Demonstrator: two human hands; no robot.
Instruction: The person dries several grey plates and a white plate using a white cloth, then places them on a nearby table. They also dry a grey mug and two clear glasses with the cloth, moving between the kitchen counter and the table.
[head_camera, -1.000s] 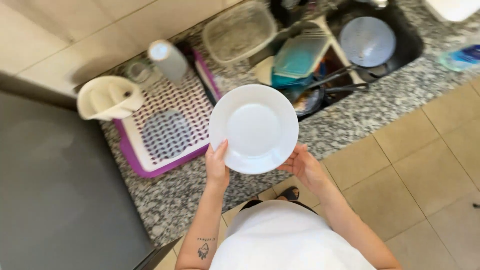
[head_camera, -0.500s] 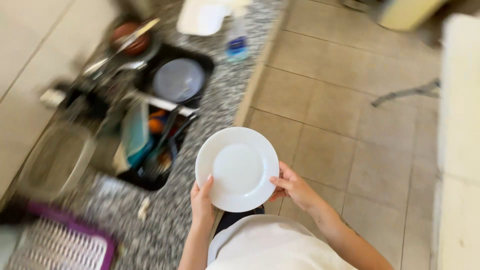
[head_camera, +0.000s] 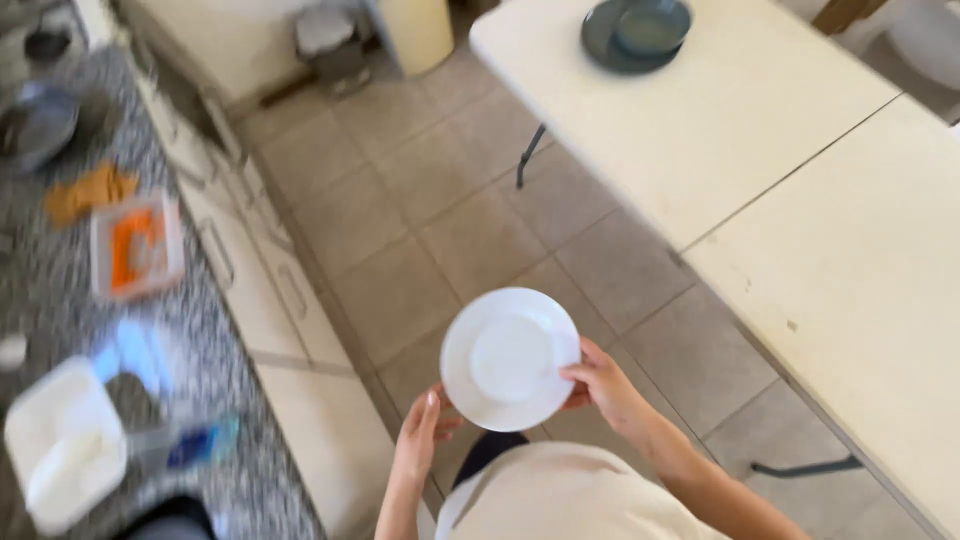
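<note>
Home kitchen. Speckled grey granite worktop (head_camera: 70, 330) runs down the left side, with cream cabinet doors and drawers (head_camera: 255, 290) under it, metal handles on the fronts. On the worktop: a white tub with orange contents (head_camera: 135, 245), a yellow-brown cloth (head_camera: 90, 190), a white lidded container (head_camera: 62, 450), a blurred blue item (head_camera: 200, 445), a dark pan (head_camera: 35, 125) at the far end. Floor (head_camera: 420, 210) is beige square tile. On the right a cream folding table (head_camera: 780, 170) on dark metal legs carries a blue-grey plate with a bowl (head_camera: 637, 30) on it. A small bin (head_camera: 330, 40) stands by the far wall. Person holds a white plate (head_camera: 510, 358).
</note>
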